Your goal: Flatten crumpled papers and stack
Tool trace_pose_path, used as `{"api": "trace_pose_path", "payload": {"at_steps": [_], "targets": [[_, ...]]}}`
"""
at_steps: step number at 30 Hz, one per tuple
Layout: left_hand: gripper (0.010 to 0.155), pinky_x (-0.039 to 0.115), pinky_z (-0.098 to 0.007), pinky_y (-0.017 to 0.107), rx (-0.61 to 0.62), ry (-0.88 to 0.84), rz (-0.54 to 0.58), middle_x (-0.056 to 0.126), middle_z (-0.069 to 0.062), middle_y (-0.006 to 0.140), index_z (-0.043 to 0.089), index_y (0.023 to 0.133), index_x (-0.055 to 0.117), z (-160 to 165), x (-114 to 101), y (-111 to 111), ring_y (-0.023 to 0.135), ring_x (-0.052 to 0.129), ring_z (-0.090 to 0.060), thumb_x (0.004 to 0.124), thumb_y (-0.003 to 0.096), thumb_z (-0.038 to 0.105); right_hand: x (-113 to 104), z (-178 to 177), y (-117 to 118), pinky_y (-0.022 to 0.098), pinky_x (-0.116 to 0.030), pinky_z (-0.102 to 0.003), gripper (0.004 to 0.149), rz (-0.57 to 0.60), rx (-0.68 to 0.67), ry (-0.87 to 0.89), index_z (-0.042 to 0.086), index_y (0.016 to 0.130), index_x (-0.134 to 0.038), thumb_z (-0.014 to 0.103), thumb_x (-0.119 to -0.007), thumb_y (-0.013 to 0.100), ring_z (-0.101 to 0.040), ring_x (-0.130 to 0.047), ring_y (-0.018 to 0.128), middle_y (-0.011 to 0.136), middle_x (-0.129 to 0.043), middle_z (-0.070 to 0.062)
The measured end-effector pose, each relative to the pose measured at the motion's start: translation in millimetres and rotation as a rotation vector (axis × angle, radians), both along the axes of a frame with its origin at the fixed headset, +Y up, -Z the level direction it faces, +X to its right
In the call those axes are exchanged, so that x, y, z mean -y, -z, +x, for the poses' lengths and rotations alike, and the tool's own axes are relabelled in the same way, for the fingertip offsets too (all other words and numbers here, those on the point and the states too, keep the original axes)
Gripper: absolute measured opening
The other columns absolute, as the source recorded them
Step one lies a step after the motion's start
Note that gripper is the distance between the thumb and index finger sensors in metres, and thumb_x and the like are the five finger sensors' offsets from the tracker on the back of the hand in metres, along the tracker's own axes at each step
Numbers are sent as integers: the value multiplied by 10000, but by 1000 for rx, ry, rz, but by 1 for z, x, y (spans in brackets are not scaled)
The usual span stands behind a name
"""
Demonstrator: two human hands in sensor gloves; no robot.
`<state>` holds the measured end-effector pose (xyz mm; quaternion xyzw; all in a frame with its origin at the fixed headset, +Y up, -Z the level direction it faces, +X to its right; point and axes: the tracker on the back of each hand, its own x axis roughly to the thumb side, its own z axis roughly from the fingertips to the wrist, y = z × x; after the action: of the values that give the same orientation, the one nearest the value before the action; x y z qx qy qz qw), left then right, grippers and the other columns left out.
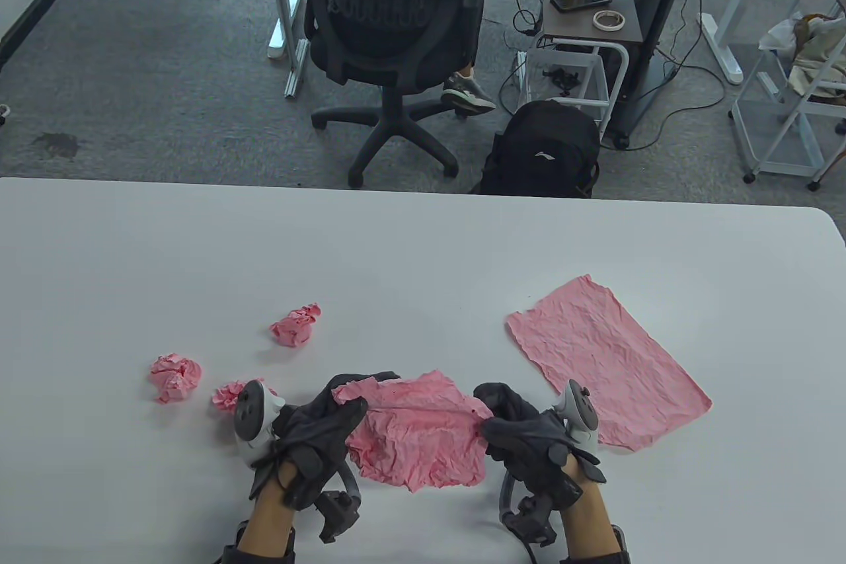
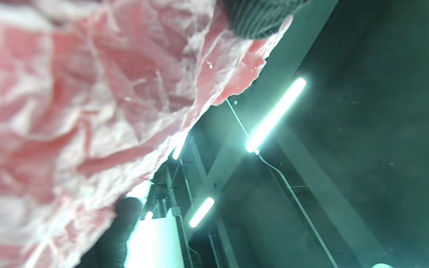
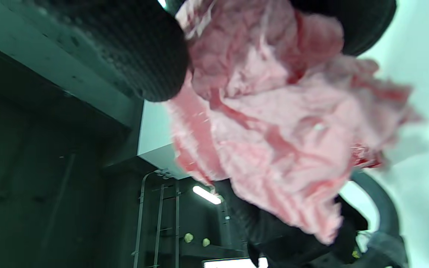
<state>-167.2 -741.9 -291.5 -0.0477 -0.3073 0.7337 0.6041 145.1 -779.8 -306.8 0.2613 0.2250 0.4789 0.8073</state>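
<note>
Hands, left (image 1: 317, 432) and right (image 1: 522, 425), each pinch a side of the sheet (image 1: 416, 438), pulling it flat for stacking

Your left hand (image 1: 317, 438) and right hand (image 1: 529, 438): dark grey gloves, white trackers. The sheet you hold (image 1: 416, 435): pink, paler along its creases. Flattened sheet (image 1: 605, 359): same pink, fine wrinkle texture. Three crumpled balls (image 1: 295, 324) (image 1: 175, 377) (image 1: 228, 395): pink. Table (image 1: 423, 246): plain white.
</note>
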Motion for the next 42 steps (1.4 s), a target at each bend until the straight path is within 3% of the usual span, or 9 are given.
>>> {"api": "trace_pose_path", "payload": {"at_steps": [5, 13, 16, 20, 23, 26, 30, 37, 42], "targets": [[457, 648, -612, 689, 34, 31, 13, 702, -122, 1079, 240, 982, 691, 1, 2, 0, 930, 849, -384, 654, 551, 388, 4, 1, -1, 558, -665, -610, 942, -25, -18, 77, 34, 1056, -196, 542, -790, 531, -412, -850, 759, 901, -774, -128], [457, 677, -584, 668, -17, 112, 4, 718, -137, 1053, 236, 987, 690, 2, 5, 2, 865, 890, -372, 659, 557, 390, -7, -9, -12, 566, -524, -695, 940, 69, -76, -310, 115, 1087, -448, 566, -921, 411, -423, -724, 664, 784, -675, -124], [455, 694, -577, 660, 51, 72, 22, 749, -129, 1039, 241, 979, 708, 6, 4, 0, 840, 920, -356, 668, 551, 391, -14, -15, -16, 567, -537, -682, 851, 173, 81, -506, 185, 1073, -536, 540, -926, 405, -404, -727, 655, 778, -673, -107], [451, 677, -592, 671, 193, 47, 53, 778, -91, 1035, 253, 976, 725, 17, 1, -1, 851, 913, -361, 680, 548, 390, -16, -23, -18, 639, -352, -728, 909, 242, 111, -478, 304, 1104, -353, 539, -910, 427, -565, -300, 970, 1117, -262, -255], [448, 688, -587, 667, 231, 72, 81, 815, -77, 1011, 259, 965, 745, 22, -1, -4, 825, 937, -351, 689, 541, 391, -14, -28, -19, 634, -273, -757, 829, 230, 1, -391, 195, 1089, -463, 502, -903, 457, -583, -129, 988, 1142, -151, -259], [449, 696, -580, 655, 184, 107, 61, 827, -93, 980, 233, 965, 741, 18, 1, -1, 780, 953, -350, 688, 545, 381, -18, -27, -14, 614, -399, -753, 530, 260, 114, -303, 166, 895, -714, 368, -917, 450, -560, -381, 997, 1092, -560, -245], [450, 712, -565, 645, 2, 172, 46, 829, -92, 971, 233, 964, 735, 3, 4, 1, 764, 964, -331, 681, 545, 387, -20, -20, -12, 597, -581, -687, 471, 221, 133, -163, 160, 850, -710, 308, -907, 449, -459, -740, 897, 894, -864, -121], [449, 722, -558, 633, -75, 183, 33, 860, -121, 912, 233, 965, 738, -8, 6, 4, 726, 982, -326, 686, 545, 381, -17, -4, -8, 555, -619, -651, 722, 158, 174, -336, 100, 1022, -548, 321, -923, 446, -363, -864, 633, 642, -830, -52], [451, 764, -535, 594, -131, 335, 57, 917, -119, 834, 229, 967, 758, -11, 5, 3, 641, 1031, -304, 713, 543, 377, -22, 11, -7, 560, -580, -680, 411, 212, 323, -576, 150, 793, -852, 328, -929, 431, -380, -827, 662, 620, -818, -57]]}}
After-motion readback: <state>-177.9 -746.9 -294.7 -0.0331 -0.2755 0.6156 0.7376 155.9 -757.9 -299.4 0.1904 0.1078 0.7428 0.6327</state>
